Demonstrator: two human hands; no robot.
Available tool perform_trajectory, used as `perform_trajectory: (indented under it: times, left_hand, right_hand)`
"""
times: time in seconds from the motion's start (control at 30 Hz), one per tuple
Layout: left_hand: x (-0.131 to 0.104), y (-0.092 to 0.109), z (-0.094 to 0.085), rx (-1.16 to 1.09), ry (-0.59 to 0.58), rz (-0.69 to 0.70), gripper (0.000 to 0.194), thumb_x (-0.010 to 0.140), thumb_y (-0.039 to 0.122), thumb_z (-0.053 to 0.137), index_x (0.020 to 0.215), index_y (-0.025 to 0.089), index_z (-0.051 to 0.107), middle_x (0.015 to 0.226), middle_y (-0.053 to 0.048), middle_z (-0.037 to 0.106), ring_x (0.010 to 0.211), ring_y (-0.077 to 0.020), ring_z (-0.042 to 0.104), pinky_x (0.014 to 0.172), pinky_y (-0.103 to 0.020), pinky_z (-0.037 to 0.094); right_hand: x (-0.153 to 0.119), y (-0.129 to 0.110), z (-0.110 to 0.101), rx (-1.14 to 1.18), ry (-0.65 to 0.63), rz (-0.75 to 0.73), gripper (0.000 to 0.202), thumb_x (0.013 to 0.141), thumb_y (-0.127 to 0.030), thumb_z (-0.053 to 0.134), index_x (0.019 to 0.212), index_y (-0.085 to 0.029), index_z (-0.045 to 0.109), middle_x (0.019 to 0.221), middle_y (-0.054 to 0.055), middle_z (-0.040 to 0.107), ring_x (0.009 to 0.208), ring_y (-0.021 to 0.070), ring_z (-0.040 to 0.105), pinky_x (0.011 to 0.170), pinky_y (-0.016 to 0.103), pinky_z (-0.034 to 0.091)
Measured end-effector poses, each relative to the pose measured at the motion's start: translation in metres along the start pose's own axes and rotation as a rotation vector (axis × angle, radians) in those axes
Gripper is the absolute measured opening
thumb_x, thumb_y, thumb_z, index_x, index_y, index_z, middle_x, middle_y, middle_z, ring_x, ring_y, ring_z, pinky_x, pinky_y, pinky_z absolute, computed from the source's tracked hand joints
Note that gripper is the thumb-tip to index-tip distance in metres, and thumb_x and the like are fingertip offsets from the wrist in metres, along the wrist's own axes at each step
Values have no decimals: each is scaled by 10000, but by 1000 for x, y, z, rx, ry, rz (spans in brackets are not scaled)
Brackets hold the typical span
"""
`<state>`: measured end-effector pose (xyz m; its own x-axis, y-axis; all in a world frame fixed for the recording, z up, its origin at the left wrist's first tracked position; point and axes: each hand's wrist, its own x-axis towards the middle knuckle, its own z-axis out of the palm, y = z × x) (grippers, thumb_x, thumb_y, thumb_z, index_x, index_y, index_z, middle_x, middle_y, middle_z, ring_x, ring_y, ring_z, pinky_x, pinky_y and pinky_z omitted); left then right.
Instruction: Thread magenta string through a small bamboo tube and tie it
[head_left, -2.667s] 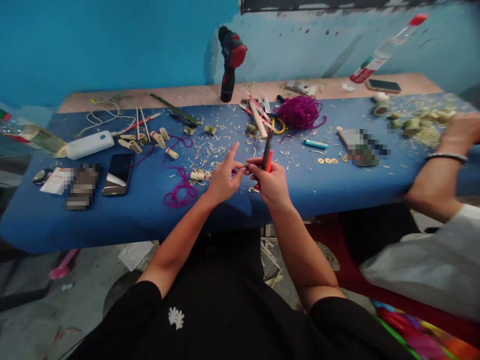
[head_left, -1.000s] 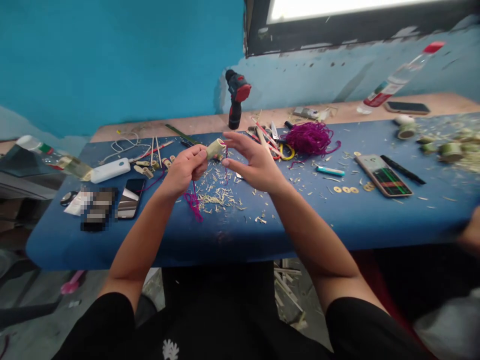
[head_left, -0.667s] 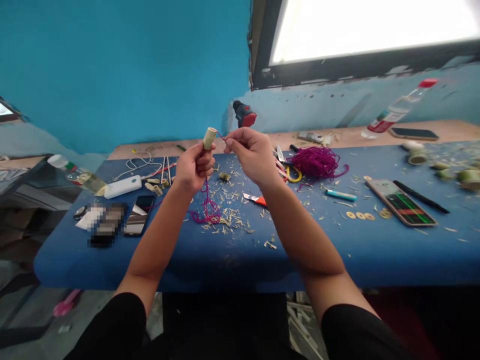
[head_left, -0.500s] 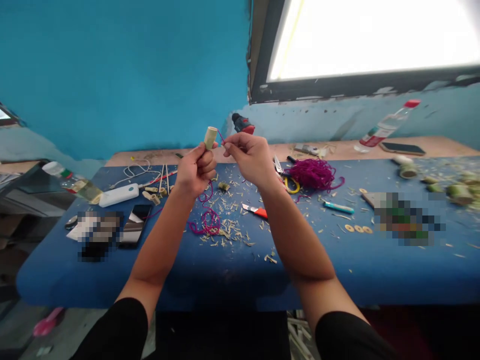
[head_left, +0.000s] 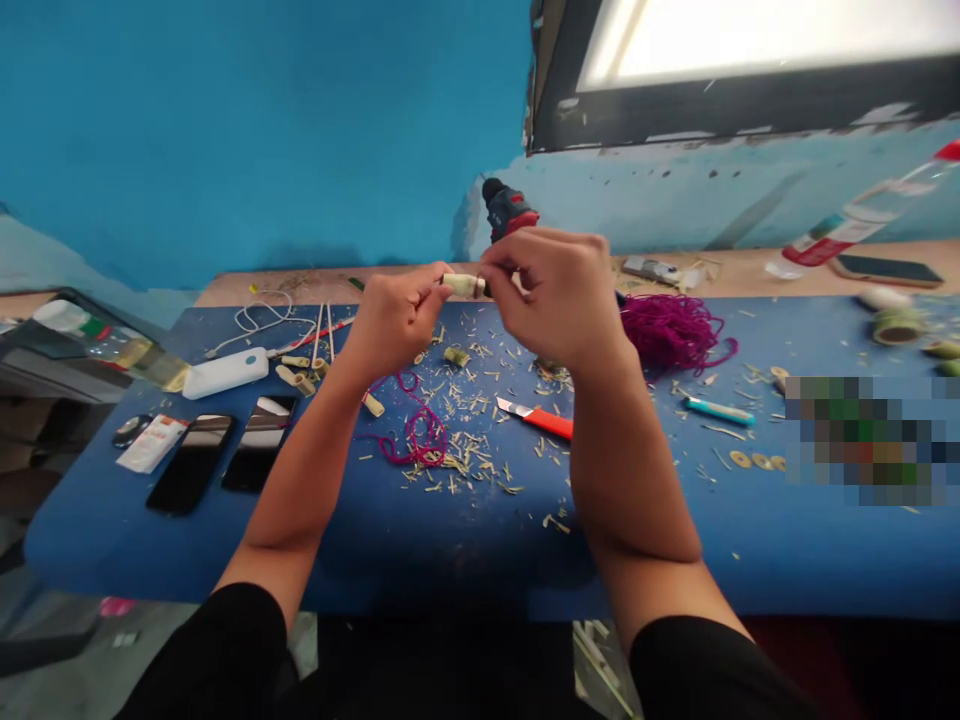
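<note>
My left hand [head_left: 401, 315] is closed around a short pale bamboo tube [head_left: 461, 285], which lies roughly level with one end toward my right hand [head_left: 559, 290]. Thumb and forefinger of the right hand are pinched together at that end. Half a second earlier they held the end of a purple cord; now the fingers hide that bit. Below the hands, a loose loop of purple cord [head_left: 424, 440] rests on the blue table [head_left: 450, 550] among bamboo shavings. An orange utility knife [head_left: 541, 418] lies near my right forearm.
At the right are a tangled purple cord bundle [head_left: 675, 335], a teal pen-like tool [head_left: 718, 411] and a leaning bottle [head_left: 855, 220]. A drill [head_left: 510, 208] stands by the wall. Phones [head_left: 191, 465], a white power strip-like block [head_left: 225, 373] and another bottle [head_left: 112, 345] are at left.
The bamboo tube has turned from upright to nearly level, and my right hand has come in to its open end. The camera view has shifted slightly.
</note>
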<state>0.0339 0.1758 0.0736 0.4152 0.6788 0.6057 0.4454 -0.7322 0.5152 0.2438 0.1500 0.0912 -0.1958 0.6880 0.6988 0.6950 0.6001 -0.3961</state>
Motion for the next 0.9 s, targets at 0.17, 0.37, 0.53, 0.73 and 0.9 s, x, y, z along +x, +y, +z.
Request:
perform_trajectory:
  times: [0.17,0.37,0.53,0.73,0.9]
  left_hand:
    - [1,3,-3,-374,-16,-96,268,1006,384,639,950,180,804,639,14,454,590,-122,353,573,-280,249]
    - [1,1,10,-815,19,-304,335,935,517,749,1019,198,810,571,73,245,472,-80,161,461,-266,135]
    - [5,-4,21,-838,143,-401,302,959,499,742,1000,205,796,576,80,223,466,-81,145,432,-267,155]
    - [4,-4,23,-562,231,-280,209,896,393,765,903,188,811,610,25,463,556,-98,309,497,-257,222]
    - [4,0,13,-498,143,-260,184,872,370,766,881,196,828,674,-24,573,607,-122,396,519,-263,222]
  right_hand:
    - [1,11,-7,91,104,83,167,946,-273,629,837,-228,746,764,35,659,697,158,545,735,362,452]
    - [2,9,-2,87,-17,24,206,940,-301,626,818,-217,769,693,5,651,623,119,499,676,328,406]
    - [0,0,3,55,-115,-73,197,942,-251,599,847,-236,772,772,1,716,677,120,581,737,314,438]
    - [-4,-6,0,45,-31,-52,153,915,-229,627,817,-221,744,722,-1,677,640,119,535,690,318,416]
    - [-3,-6,-3,103,97,29,148,924,-218,628,792,-214,694,728,11,625,629,122,489,667,341,409]
